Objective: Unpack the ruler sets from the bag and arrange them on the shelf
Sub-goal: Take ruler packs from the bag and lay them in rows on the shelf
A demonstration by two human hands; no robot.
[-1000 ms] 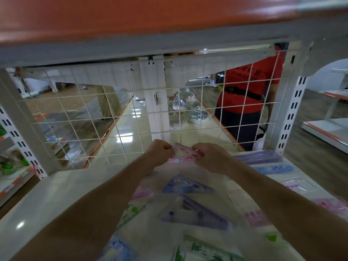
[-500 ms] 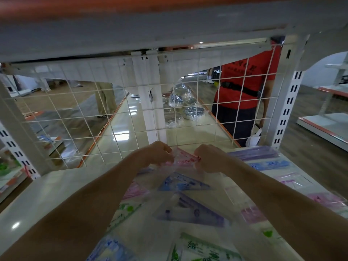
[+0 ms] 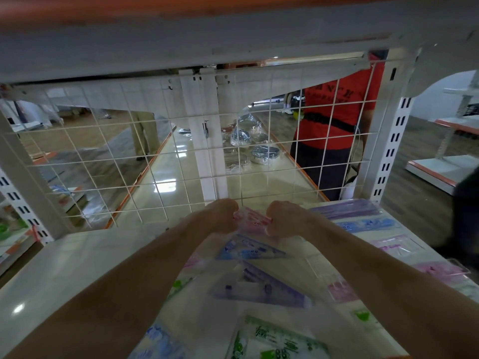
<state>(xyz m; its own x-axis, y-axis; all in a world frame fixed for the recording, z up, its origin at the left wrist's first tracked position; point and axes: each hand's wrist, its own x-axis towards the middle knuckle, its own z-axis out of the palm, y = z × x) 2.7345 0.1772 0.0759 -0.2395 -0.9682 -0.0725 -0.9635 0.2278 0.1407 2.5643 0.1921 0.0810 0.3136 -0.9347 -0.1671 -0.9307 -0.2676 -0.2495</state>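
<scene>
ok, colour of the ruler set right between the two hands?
Pink; the ruler set shows best in the head view.

Shop; slotted gondola shelving

White shelf, partly stocked
A clear bag of ruler sets lies mid-shelf, reaching the front edge; along the right edge lie a purple ruler set, a blue ruler set and a pink ruler set.

Bag gripped by left hand & right hand: thin clear plastic film, glossy, crinkled. Ruler sets inside: transl. coloured plastic, smooth. Shelf left of hands: glossy white-painted metal. Wire grid beyond: white-coated metal.
</scene>
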